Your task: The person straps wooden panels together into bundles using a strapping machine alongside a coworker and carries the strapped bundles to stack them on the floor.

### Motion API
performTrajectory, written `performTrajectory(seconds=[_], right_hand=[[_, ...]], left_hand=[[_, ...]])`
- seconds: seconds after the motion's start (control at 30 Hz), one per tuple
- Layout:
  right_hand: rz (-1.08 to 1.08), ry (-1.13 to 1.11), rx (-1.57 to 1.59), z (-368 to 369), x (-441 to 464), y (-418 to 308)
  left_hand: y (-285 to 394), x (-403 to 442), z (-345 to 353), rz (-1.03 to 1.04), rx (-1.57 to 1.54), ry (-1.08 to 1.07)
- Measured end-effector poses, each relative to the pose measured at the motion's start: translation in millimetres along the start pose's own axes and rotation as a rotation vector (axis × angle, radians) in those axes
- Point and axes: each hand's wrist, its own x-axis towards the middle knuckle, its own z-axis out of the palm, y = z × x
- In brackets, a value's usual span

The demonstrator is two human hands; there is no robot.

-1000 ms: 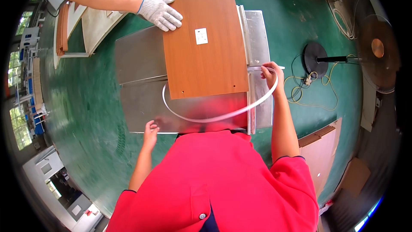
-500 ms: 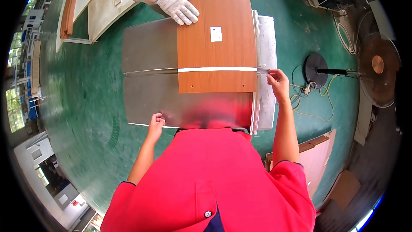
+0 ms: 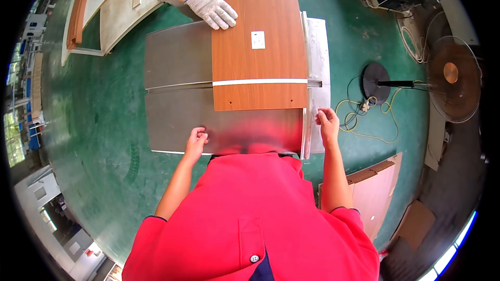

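My left hand (image 3: 196,143) hovers above the near left part of a grey metal table (image 3: 174,119), fingers loosely bent and nothing seen in them. Over the table's right side is my right hand (image 3: 328,125), its fingers curled but apart, also with nothing visible in them. Between and beyond both hands lies a brown wood-grain panel (image 3: 260,65) with a white strip (image 3: 260,81) across it, a small white label (image 3: 258,40) and two small holes near its front edge. Another person's gloved hand (image 3: 212,8) rests flat on the panel's far left edge.
A metal guide rail (image 3: 306,130) runs along the table's right side. To the right stand a floor fan (image 3: 450,73) and its round base (image 3: 376,80), with a yellow cable (image 3: 367,134) looped on the green floor. Boards (image 3: 372,192) lean low at right; a pale frame (image 3: 122,13) lies far left.
My right hand has come back toward me, away from the table's slot. My left hand has risen slightly and moved right. The view shifted a little; the gloved hand stays on the panel.
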Motion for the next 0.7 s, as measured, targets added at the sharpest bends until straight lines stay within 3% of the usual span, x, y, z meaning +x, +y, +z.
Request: performTrajectory(seconds=[0.33, 0.43, 0.7], right_hand=[[0.017, 0.027, -0.124, 15.3, -32.1, 18.1], [-0.126, 0.127, -0.290, 24.4, -32.3, 10.0], [-0.265, 0.121, -0.488, 51.7, -28.6, -26.5]], left_hand=[[2.4, 13.4, 7.3, 0.050, 0.031, -0.011], [15.8, 13.6, 12.2, 0.036, -0.016, -0.020], [50.5, 27.3, 35.7, 0.146, -0.097, -0.036]])
